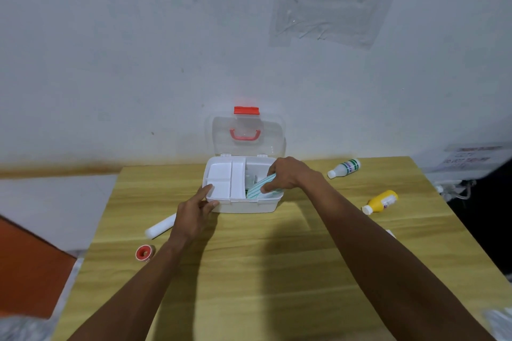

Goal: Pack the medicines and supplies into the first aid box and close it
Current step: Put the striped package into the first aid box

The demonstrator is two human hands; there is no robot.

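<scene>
The white first aid box (243, 206) stands open at the far middle of the wooden table, its clear lid (246, 133) with red latch and handle upright against the wall. A white divided tray (224, 180) fills its left part. My right hand (288, 174) grips a green-and-white striped packet (257, 188) that leans into the box's right compartment. At the box's front-left corner, my left hand (195, 213) pinches the rim.
A white roll (160, 227) and a red-cored tape roll (144, 253) lie left of the box. A white bottle with green label (345, 167) and a yellow bottle (381, 201) lie to the right. The wall is right behind the box.
</scene>
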